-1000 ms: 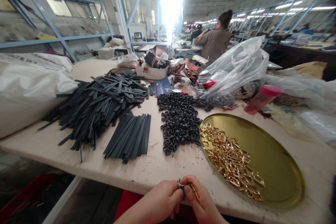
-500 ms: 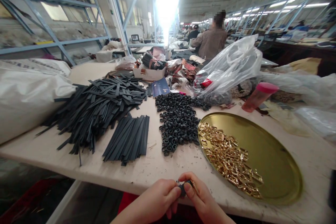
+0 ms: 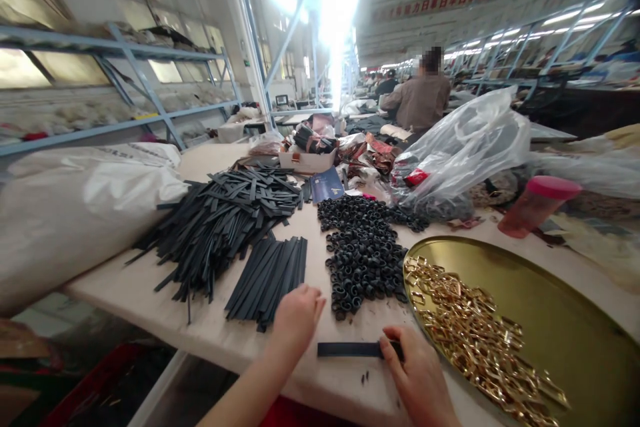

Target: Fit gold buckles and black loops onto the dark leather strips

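Observation:
My right hand (image 3: 413, 367) pinches the right end of a flat black strip (image 3: 349, 349) lying along the front of the table. Above and left of the strip is my left hand (image 3: 299, 313), fingers bent together; whether anything is between them is hidden. It is beside the lower right edge of a neat bundle of black strips (image 3: 267, 280). A large loose heap of black strips (image 3: 225, 213) lies behind that bundle. Many small black loops (image 3: 367, 260) are piled in the middle. Gold metal buckles (image 3: 475, 327) lie on the round golden tray (image 3: 565, 307) at the right.
A white sack (image 3: 90, 207) bulges at the left. Behind the piles are a white box (image 3: 307, 161), a blue card (image 3: 327, 185) and a clear plastic bag (image 3: 465, 153). A pink-lidded jar (image 3: 537, 207) leans beyond the tray. A person (image 3: 423, 97) sits farther back.
My hands were together over a small black piece; they have moved apart. The left is now near the bundle, the right on a strip on the table. The view has shifted left and up.

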`<state>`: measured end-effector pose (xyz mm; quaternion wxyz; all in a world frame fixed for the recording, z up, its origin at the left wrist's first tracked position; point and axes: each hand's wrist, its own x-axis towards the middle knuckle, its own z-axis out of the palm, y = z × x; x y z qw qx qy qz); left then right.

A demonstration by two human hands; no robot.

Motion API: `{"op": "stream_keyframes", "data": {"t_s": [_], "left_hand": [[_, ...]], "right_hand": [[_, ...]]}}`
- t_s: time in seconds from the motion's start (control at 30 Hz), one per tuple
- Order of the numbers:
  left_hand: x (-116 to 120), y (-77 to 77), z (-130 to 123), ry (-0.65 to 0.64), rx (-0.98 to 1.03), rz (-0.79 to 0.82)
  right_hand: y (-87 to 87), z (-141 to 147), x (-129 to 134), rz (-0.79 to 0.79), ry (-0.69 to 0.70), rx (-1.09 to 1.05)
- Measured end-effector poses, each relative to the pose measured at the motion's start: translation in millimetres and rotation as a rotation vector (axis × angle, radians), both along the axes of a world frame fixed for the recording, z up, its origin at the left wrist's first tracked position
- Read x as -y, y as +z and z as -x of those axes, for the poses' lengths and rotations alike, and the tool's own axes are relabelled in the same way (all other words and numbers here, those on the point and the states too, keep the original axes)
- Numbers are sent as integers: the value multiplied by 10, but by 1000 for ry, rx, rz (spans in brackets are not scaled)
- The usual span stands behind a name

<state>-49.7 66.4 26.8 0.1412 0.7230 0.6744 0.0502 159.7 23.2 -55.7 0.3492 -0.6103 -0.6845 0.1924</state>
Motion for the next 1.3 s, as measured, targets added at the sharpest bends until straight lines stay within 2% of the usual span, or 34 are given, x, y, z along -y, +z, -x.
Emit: {"op": "stream_keyframes", "data": {"t_s": [0.1, 0.2, 0.3, 0.43, 0.57, 0.67, 0.8, 0.9, 1.0, 1.07, 1.1, 1.17, 1.23, 1.3], "left_hand": [[-256, -2, 412, 195, -147, -68], [-400, -57, 644, 299, -206, -78], [-448, -120, 704, 343, -207, -75], [-447, -146, 717, 362, -180, -84], [-400, -96, 762, 359, -155, -119], [-311, -1, 784, 347, -150, -185], [-72, 157, 643, 265, -121, -253], [220, 205, 333, 130, -63, -223], [538, 158, -51, -2, -1, -156], [705, 97, -258, -11, 151, -90], [769, 69, -335, 2, 296, -25], [858, 35, -440, 53, 681, 223], [912, 48, -497, 164, 1061, 495], [946, 107, -524, 350, 1330, 622]], "right_hand": [[-94, -39, -50, -60, -33, 46], [-158, -70, -61, -92, 2, 81], [-170, -81, -56, -113, 24, 86], [-111, -49, -22, -135, -24, 47], [-59, -26, 15, -109, -62, -22], [-21, -48, 47, -151, -88, -99], [138, -50, 126, -189, -105, -250], [318, 7, 165, -29, -62, -513], [437, 61, 144, 147, 57, -729], [454, 68, 98, 209, 116, -731], [450, 61, 66, 227, 148, -695], [435, 30, -21, 241, 240, -561], [429, -14, -144, 180, 303, -270], [433, -58, -306, 69, 296, 70]]}}
